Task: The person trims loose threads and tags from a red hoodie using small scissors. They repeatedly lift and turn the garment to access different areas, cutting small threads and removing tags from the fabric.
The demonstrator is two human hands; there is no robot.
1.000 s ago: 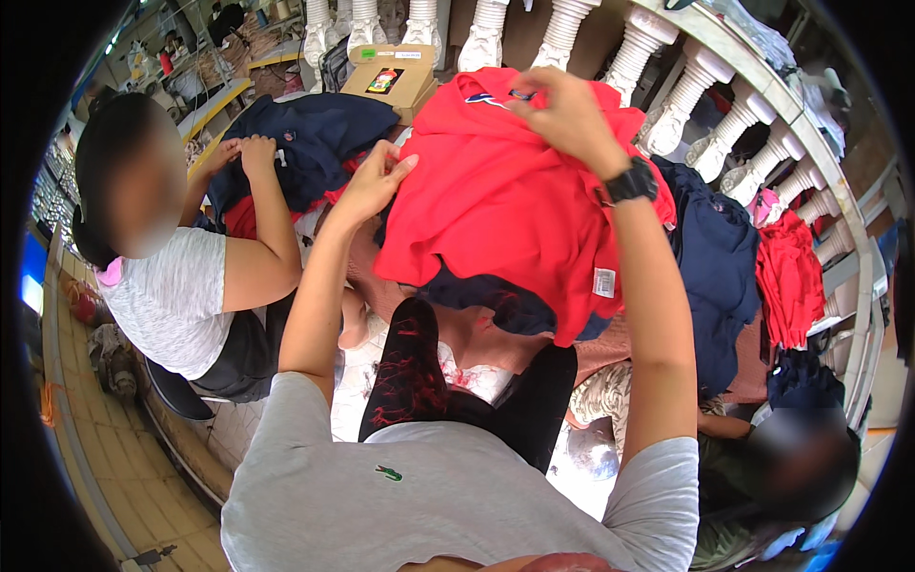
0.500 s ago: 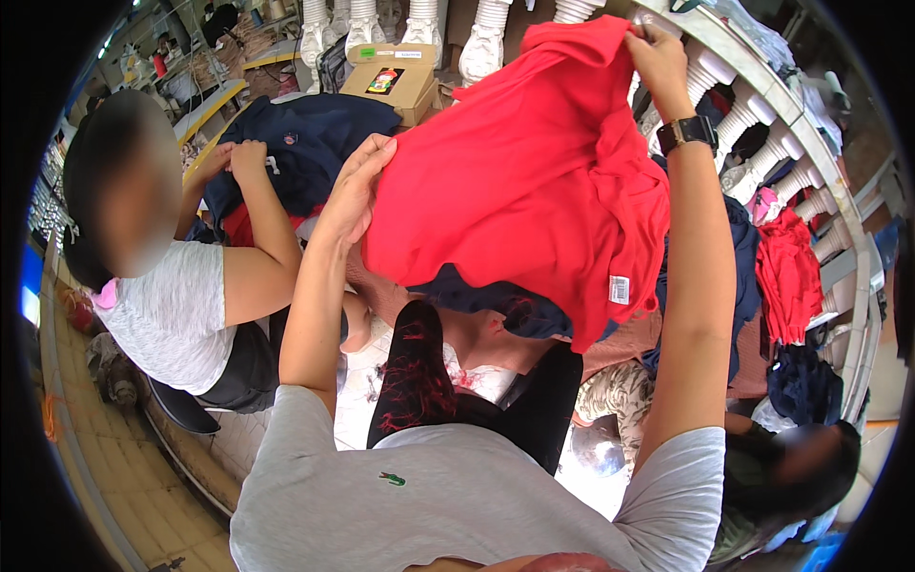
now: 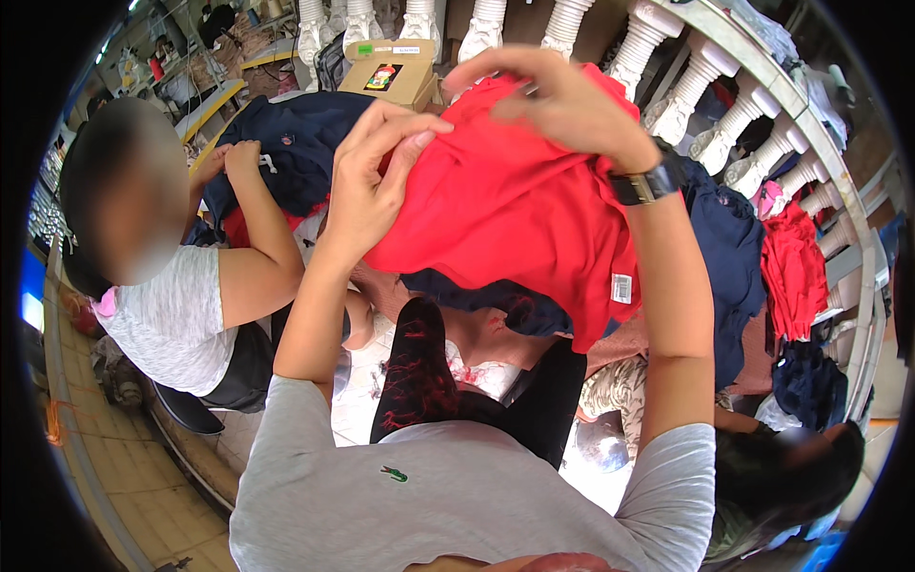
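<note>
The red garment [image 3: 515, 214] lies spread beneath and between both hands' fingers. The left hand [image 3: 367, 181] brings thumb and forefinger close together over its left part; whether they pinch cloth, I cannot tell. The blurred right hand [image 3: 586, 110] arches over its far part, fingers curved; any grip is unclear. A white tag [image 3: 621, 289] sits nearer the body than the right fingers; a box [image 3: 419, 91] stands beyond the left fingertips.

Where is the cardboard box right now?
In the head view, the box sits at the top, left of centre, just beyond the navy garment and left of the red garment, near the white balusters.
</note>
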